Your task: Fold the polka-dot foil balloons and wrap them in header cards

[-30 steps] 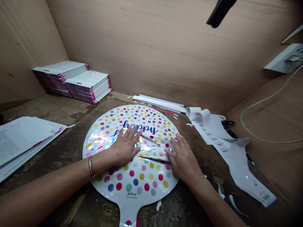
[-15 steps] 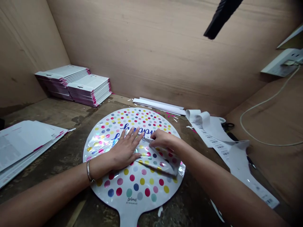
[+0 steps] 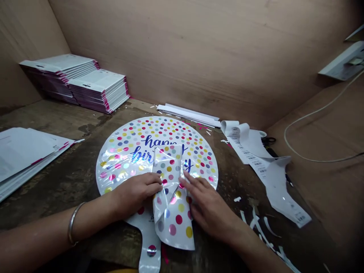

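A folded foil balloon (image 3: 178,216), white with coloured dots, sits between my two hands in a narrow, rather uneven bundle. My left hand (image 3: 142,189) has its fingers curled against the bundle's left edge and grips it there. Along the right edge, my right hand (image 3: 209,204) holds the bundle with its fingers close together. Beneath lies a flat round foil balloon (image 3: 122,167) with dots and blue "happy birthday" lettering, partly covered by the bundle and my left hand. Its tail (image 3: 150,248) points toward me.
Stacks of white card packs (image 3: 96,87) stand at the back left, and more flat cards (image 3: 25,155) lie at the left. White strips (image 3: 187,115) rest by the back wall. A label roll (image 3: 256,151) trails down the right, near scissors (image 3: 269,140) and paper scraps (image 3: 258,223).
The flap my right hand was pinching is now a narrow folded bundle. My left hand has gone from lying flat to gripping its left edge. The view has shifted slightly.
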`<state>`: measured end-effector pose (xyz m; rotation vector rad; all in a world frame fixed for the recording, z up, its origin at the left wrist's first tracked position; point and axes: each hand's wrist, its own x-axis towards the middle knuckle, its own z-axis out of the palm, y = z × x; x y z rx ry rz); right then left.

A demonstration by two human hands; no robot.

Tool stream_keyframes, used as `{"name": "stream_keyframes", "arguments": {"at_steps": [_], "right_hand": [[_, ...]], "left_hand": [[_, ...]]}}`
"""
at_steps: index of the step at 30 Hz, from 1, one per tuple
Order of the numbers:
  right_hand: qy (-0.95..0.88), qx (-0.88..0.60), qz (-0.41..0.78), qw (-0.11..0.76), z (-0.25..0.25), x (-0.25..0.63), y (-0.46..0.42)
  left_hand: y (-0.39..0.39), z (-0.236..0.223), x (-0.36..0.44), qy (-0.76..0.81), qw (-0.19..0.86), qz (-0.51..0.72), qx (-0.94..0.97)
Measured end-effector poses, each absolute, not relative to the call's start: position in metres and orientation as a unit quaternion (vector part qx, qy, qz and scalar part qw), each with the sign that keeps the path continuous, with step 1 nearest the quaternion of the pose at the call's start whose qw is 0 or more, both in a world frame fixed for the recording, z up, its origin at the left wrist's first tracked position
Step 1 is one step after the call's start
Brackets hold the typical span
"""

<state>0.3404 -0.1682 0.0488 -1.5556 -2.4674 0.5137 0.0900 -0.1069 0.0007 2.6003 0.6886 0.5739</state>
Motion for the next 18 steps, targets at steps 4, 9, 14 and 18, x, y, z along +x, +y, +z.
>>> {"name": "stream_keyframes", "arguments": {"at_steps": [4,9,14,18], "right_hand": [[-0.864,-0.471,0.175,0.036,0.045,0.335,-0.181],[-0.834,-0.518,0.152,0.112,0.02,0.334,-0.181],[-0.771,-0.566,0.18,0.229,0.015,0.328,-0.187],[-0.695,-0.636,0.206,0.265,0.02,0.321,-0.182]], "left_hand": [[-0.107,-0.003,0.085,0.2,0.21,0.178,0.94],[-0.111,0.0,0.083,0.223,0.177,0.188,0.94],[-0.117,0.009,0.085,0.325,0.193,0.2,0.904],[-0.117,0.013,0.095,0.401,0.209,0.198,0.87]]}}
